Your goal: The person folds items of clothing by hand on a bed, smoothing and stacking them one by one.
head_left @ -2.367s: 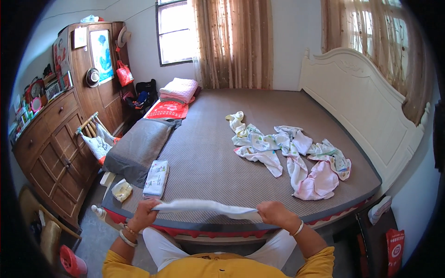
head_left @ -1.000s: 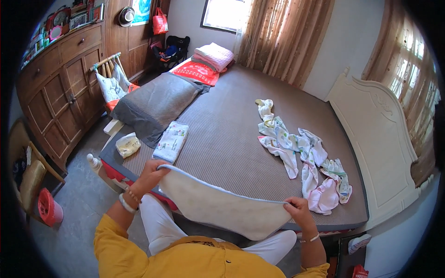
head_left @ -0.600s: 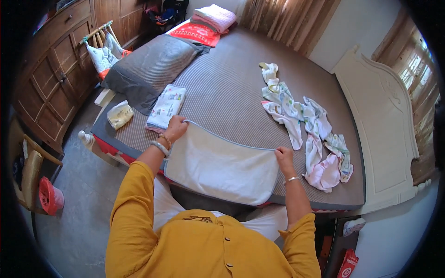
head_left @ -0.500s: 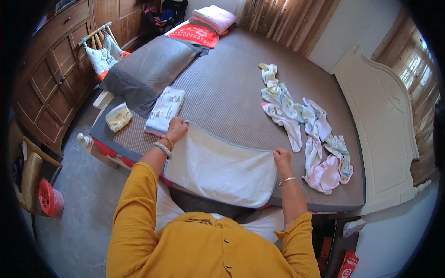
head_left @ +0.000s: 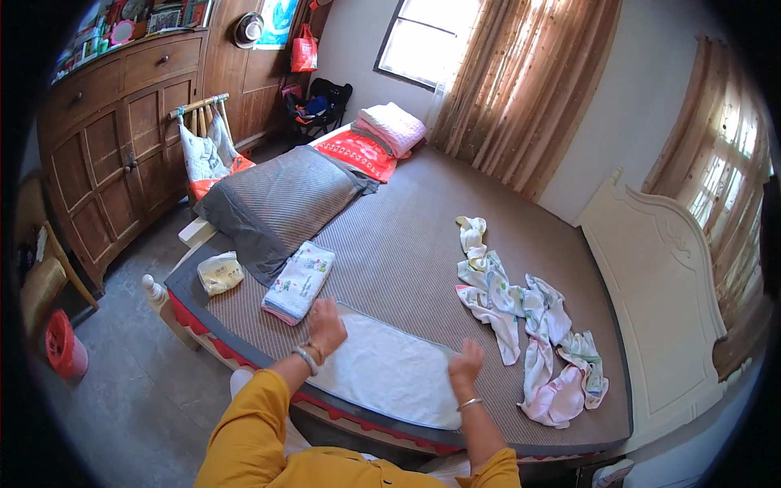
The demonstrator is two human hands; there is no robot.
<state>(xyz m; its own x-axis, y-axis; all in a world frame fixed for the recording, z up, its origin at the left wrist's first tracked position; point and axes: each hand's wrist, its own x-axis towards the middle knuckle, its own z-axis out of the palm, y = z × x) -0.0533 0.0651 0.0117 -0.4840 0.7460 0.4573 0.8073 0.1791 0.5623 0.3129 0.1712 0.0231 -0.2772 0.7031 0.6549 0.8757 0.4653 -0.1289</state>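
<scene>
A white rectangular cloth with a thin blue-grey edge point(head_left: 386, 374) lies spread flat on the near edge of the bed. My left hand point(head_left: 327, 327) hovers at its far left corner, beside a stack of folded printed cloths point(head_left: 299, 281). At the cloth's right edge is my right hand point(head_left: 465, 363), raised a little. Both hands have their fingers loosely apart, slightly blurred, and hold nothing. To the right, a loose row of crumpled baby clothes point(head_left: 529, 317) in white, pink and pale prints rests on the mattress point(head_left: 407, 244).
A pale yellow soft pack point(head_left: 220, 273) sits near the bed's left corner. Beyond it is a dark grey folded mat point(head_left: 277, 203), then a pink folded quilt point(head_left: 392, 128). A carved cream headboard point(head_left: 651, 276) stands right, a wooden cabinet point(head_left: 106, 163) left, and a pink bin point(head_left: 67, 346) on the floor.
The cloth, held up by both hands before, now lies flat on the bed, and both hands have let go of it. The view has tilted up, showing more of the room.
</scene>
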